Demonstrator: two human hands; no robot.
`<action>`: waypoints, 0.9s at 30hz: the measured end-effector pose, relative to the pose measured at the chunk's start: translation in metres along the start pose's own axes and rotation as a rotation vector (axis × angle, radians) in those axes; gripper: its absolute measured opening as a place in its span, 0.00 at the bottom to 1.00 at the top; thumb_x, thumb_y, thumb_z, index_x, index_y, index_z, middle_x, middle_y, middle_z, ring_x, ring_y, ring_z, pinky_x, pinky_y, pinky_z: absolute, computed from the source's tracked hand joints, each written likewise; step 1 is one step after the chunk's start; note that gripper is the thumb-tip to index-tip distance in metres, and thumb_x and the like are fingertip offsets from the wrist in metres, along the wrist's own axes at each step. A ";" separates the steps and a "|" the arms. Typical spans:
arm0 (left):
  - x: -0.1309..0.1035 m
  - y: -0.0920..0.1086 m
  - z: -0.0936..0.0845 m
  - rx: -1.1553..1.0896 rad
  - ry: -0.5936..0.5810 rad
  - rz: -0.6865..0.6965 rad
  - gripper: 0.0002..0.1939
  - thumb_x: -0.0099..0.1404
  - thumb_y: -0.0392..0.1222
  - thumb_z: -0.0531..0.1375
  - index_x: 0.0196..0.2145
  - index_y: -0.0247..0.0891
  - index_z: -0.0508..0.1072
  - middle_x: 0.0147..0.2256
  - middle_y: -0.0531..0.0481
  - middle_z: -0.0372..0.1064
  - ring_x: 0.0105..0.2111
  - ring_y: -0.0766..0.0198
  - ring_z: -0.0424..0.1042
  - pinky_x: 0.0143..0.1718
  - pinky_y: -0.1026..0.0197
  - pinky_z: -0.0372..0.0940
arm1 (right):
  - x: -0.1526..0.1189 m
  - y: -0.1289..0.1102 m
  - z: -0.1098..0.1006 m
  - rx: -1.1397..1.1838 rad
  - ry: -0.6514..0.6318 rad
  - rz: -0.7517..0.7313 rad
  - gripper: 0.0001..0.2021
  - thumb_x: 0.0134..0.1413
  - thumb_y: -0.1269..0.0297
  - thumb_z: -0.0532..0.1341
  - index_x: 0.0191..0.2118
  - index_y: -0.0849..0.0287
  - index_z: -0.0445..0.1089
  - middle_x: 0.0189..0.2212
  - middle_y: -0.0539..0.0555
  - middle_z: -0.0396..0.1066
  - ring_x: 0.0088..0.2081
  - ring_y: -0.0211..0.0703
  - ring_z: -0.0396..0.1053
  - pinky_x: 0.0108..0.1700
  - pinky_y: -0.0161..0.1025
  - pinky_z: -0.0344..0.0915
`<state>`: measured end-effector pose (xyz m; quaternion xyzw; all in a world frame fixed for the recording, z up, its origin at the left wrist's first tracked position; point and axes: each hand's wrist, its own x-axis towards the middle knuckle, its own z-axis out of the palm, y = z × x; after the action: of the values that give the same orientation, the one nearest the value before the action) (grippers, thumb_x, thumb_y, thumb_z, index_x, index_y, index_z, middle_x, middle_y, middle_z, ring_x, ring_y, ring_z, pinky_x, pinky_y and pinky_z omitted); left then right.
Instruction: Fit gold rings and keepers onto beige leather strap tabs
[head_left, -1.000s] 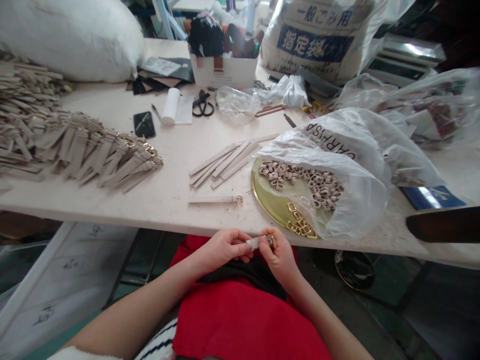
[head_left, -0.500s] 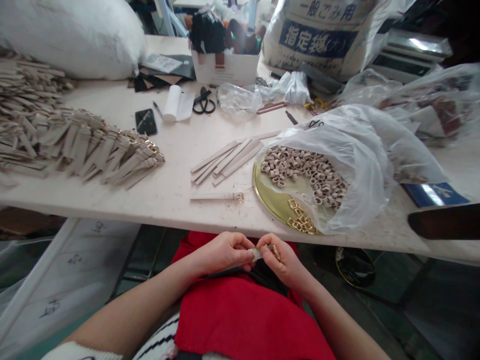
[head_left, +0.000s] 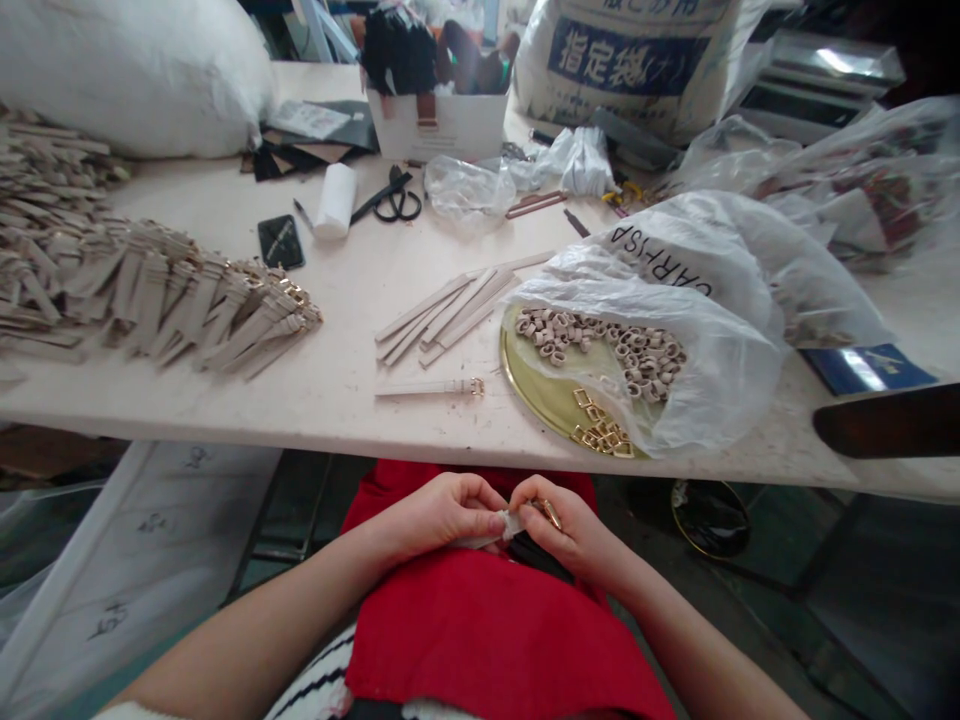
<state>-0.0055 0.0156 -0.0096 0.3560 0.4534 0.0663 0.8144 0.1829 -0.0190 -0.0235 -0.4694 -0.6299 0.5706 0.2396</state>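
Over my lap, just off the table's front edge, a pale beige strap [head_left: 511,525] is pinched between both hands. My left hand [head_left: 454,513] is closed on its strip part. Close beside it, my right hand [head_left: 559,522] grips the end with a gold buckle, which pokes out between the fingers. Much of the strap is hidden by the fingers. Beyond the hands, one buckled strap [head_left: 429,388] lies flat on the table, with loose strips [head_left: 450,312] behind it. Small beige loops [head_left: 645,360] and gold buckles [head_left: 604,436] rest on a gold tray [head_left: 527,396] at the right.
A plastic bag [head_left: 712,290] partly covers the tray. Finished-looking straps are heaped [head_left: 180,290] at the left. Farther back are scissors [head_left: 397,200], a white roll [head_left: 335,202], a dark phone-like slab [head_left: 281,242] and a white box [head_left: 439,127]. A brown bar [head_left: 889,422] juts in at the right edge.
The view has shifted slightly. The plastic bag has settled lower over the loops, showing more of its lettering. Both hands remain on the strap, their fingers slightly shifted.
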 end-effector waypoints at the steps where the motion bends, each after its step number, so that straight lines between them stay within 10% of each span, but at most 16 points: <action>1: 0.001 -0.001 0.000 0.014 0.002 -0.001 0.19 0.44 0.47 0.66 0.30 0.32 0.69 0.26 0.51 0.72 0.26 0.67 0.69 0.32 0.64 0.62 | 0.001 0.000 -0.001 -0.007 -0.017 -0.002 0.07 0.56 0.65 0.49 0.33 0.60 0.61 0.24 0.48 0.61 0.25 0.34 0.58 0.28 0.31 0.56; 13: 0.008 0.008 -0.013 0.345 0.005 0.074 0.22 0.54 0.58 0.55 0.28 0.33 0.67 0.23 0.53 0.66 0.21 0.70 0.65 0.23 0.68 0.57 | 0.020 0.012 0.019 -0.151 0.382 -0.069 0.07 0.57 0.65 0.49 0.34 0.59 0.62 0.23 0.49 0.63 0.23 0.35 0.60 0.26 0.32 0.57; 27: 0.010 0.030 -0.018 0.768 0.189 0.321 0.20 0.61 0.52 0.49 0.23 0.34 0.67 0.19 0.55 0.62 0.20 0.71 0.59 0.21 0.69 0.50 | 0.041 0.006 0.009 -0.132 0.417 -0.126 0.10 0.59 0.62 0.47 0.40 0.59 0.61 0.30 0.53 0.66 0.31 0.40 0.65 0.34 0.36 0.62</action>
<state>-0.0077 0.0513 -0.0035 0.6919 0.4568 0.0510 0.5568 0.1594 0.0113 -0.0406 -0.5515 -0.6308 0.4027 0.3684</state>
